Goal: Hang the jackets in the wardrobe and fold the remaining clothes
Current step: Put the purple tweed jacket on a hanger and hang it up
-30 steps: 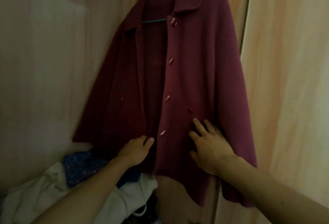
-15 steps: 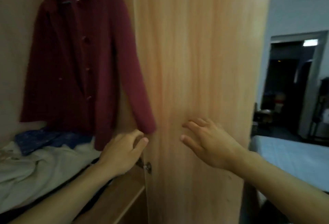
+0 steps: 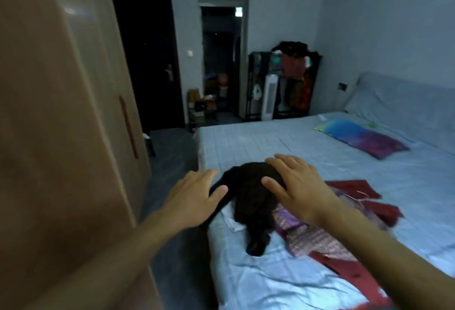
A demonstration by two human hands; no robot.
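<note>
Dim, bluish light fills the bedroom. Plain grey walls (image 3: 369,14) rise over a dark floor (image 3: 170,152). A wooden wardrobe door (image 3: 61,137) fills the left side, its red handle (image 3: 128,127) upright. On the far wall, a dark closed door (image 3: 150,63) sits beside an open doorway (image 3: 221,58). A wide bed (image 3: 270,142) with a pale blue sheet carries a colourful pillow (image 3: 362,137). A dark rack (image 3: 285,80) stands in the corner, what looks like a white heater (image 3: 268,97) before it.
</note>
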